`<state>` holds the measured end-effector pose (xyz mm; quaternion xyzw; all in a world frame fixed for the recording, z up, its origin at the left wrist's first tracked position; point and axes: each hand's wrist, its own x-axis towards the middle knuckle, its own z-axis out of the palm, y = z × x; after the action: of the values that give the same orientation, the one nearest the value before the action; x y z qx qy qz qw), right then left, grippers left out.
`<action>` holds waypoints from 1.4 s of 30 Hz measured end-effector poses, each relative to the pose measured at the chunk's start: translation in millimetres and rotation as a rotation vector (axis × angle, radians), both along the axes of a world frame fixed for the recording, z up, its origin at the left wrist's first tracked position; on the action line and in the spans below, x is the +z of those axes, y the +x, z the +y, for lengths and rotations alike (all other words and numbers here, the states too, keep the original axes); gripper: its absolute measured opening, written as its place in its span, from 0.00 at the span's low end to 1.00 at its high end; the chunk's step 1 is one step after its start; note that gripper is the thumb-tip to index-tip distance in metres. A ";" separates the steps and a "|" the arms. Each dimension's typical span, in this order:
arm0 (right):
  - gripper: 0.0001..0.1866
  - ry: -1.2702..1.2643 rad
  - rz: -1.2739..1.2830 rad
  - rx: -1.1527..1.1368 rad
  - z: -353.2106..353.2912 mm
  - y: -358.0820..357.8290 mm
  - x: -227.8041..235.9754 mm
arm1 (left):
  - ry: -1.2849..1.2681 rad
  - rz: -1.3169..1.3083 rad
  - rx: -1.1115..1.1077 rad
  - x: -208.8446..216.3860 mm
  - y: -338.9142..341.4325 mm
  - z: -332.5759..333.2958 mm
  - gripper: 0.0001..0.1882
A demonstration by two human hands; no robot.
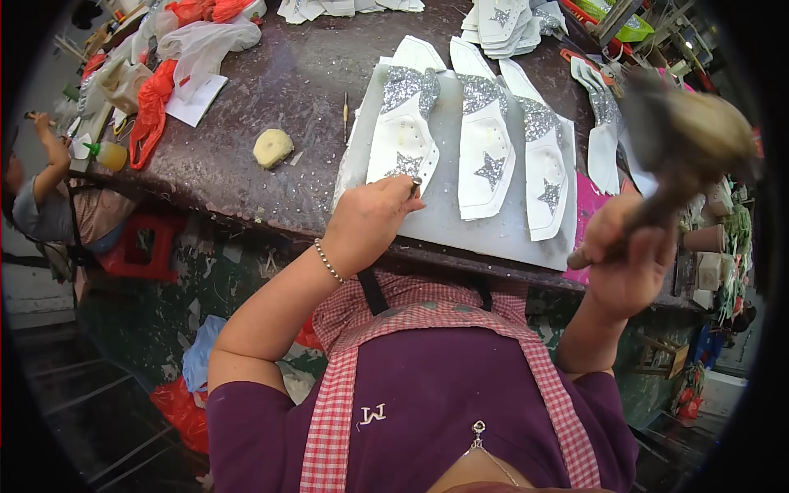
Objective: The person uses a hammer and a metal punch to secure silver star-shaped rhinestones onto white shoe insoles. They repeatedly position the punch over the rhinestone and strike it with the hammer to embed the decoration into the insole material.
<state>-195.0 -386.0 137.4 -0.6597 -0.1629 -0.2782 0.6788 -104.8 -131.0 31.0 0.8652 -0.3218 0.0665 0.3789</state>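
My left hand (370, 220) is closed around a small metal punch (416, 184), its tip hidden behind my fingers. It rests at the lower end of a white shoe-upper piece (401, 135) with silver glitter and a star. Two similar pieces, a middle one (485, 131) and a right one (542, 156), lie beside it on a white cutting board (436, 234). Small holes show along the left piece's edge. My right hand (629, 259) grips the handle of a mallet (699, 135), raised to the right of the board; its head is blurred.
Stacked white pieces (503, 25) lie at the back, and more glitter pieces (602, 123) to the right. A yellowish round lump (273, 148) and a thin tool (345, 111) sit left of the board. Plastic bags (205, 41) and a glue bottle (109, 154) are far left, near another person (49, 189).
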 end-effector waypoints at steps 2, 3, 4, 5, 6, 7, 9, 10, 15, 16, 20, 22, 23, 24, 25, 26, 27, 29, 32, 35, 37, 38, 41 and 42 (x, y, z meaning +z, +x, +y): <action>0.17 0.012 -0.049 -0.018 2.6 0.1 -9.9 | 0.018 0.005 -0.011 0.8 0.6 -2.1 0.07; 0.17 -0.105 0.010 -0.054 -2.3 -3.0 -21.2 | 0.036 -0.025 -0.026 1.6 0.8 -3.0 0.07; 0.17 -0.542 0.087 -0.079 5.9 2.2 -16.4 | 0.058 -0.056 -0.031 1.4 -0.8 -2.6 0.06; 0.17 -0.979 0.164 -0.106 13.9 7.1 -11.4 | 0.082 -0.085 -0.038 0.7 -2.1 -2.3 0.06; 0.18 -0.969 0.179 -0.143 11.0 7.1 -10.9 | 0.087 -0.072 0.006 -1.9 -3.0 -1.8 0.06; 0.19 -0.966 0.199 -0.181 5.4 6.2 -10.1 | 0.086 -0.056 0.047 -6.4 -3.6 -1.6 0.05; 0.21 -0.851 0.283 -0.210 -4.1 6.8 -12.4 | -0.089 0.116 0.131 -7.5 -1.5 -2.4 0.05; 0.21 -0.738 0.353 -0.200 -8.2 6.3 -19.8 | -0.259 0.277 0.172 -4.6 -0.6 -3.3 0.06; 0.20 -0.550 0.550 -0.215 -20.1 -1.7 -35.5 | -0.220 0.110 0.147 -9.1 16.9 -11.3 0.08; 0.20 -0.542 0.545 -0.206 -20.0 -2.7 -37.7 | -0.198 0.116 0.147 -10.8 20.0 -13.2 0.08; 0.20 -0.503 0.542 -0.181 -18.4 -4.2 -43.1 | -0.152 0.126 0.139 -10.5 23.0 -16.1 0.08; 0.21 -0.481 0.549 -0.178 -18.7 -3.5 -44.2 | -0.147 0.134 0.141 -8.5 22.4 -15.8 0.08; 0.21 -0.471 0.553 -0.179 -18.6 -2.8 -44.1 | -0.143 0.141 0.147 -8.0 22.2 -15.6 0.08; 0.21 -0.462 0.557 -0.178 -18.5 -2.1 -44.3 | -0.139 0.148 0.153 -7.6 21.9 -15.1 0.08; 0.21 -0.462 0.557 -0.177 -18.6 -1.2 -43.7 | -0.135 0.133 0.133 -7.0 22.2 -15.3 0.08; 0.21 -0.462 0.557 -0.175 -18.6 -0.4 -43.2 | -0.132 0.119 0.114 -6.3 22.7 -15.3 0.08; 0.21 -0.461 0.556 -0.172 -18.6 0.3 -42.7 | -0.128 0.104 0.095 -5.7 23.0 -15.2 0.08; 0.22 -0.421 0.543 -0.161 -19.0 2.1 -39.9 | -0.057 0.039 0.059 -4.4 24.9 -15.6 0.08; 0.23 -0.236 0.385 -0.137 -18.2 4.4 -31.7 | 0.004 -0.042 0.025 -4.1 24.2 -18.2 0.08; 0.26 -0.064 0.133 -0.096 -12.8 5.3 -13.9 | 0.022 -0.095 0.010 -8.0 22.5 -22.0 0.09; 0.24 -0.207 0.054 -0.089 -13.2 9.7 -21.0 | 0.048 -0.124 0.006 -7.0 21.5 -25.8 0.09; 0.23 -0.375 -0.005 -0.115 -11.9 14.8 -23.0 | 0.072 -0.138 0.005 -5.0 21.4 -27.0 0.08; 0.23 -0.858 0.352 -0.190 -6.4 16.9 -11.2 | 0.122 -0.196 0.021 -8.1 19.9 -25.5 0.08; 0.23 -0.886 0.330 -0.235 -12.2 12.3 -8.6 | 0.134 -0.218 0.029 -9.3 19.6 -24.8 0.08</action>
<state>-182.6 -398.2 128.8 -0.9345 -0.0803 -0.1484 0.3135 -85.2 -155.8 21.8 0.8806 -0.3525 0.1440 0.2820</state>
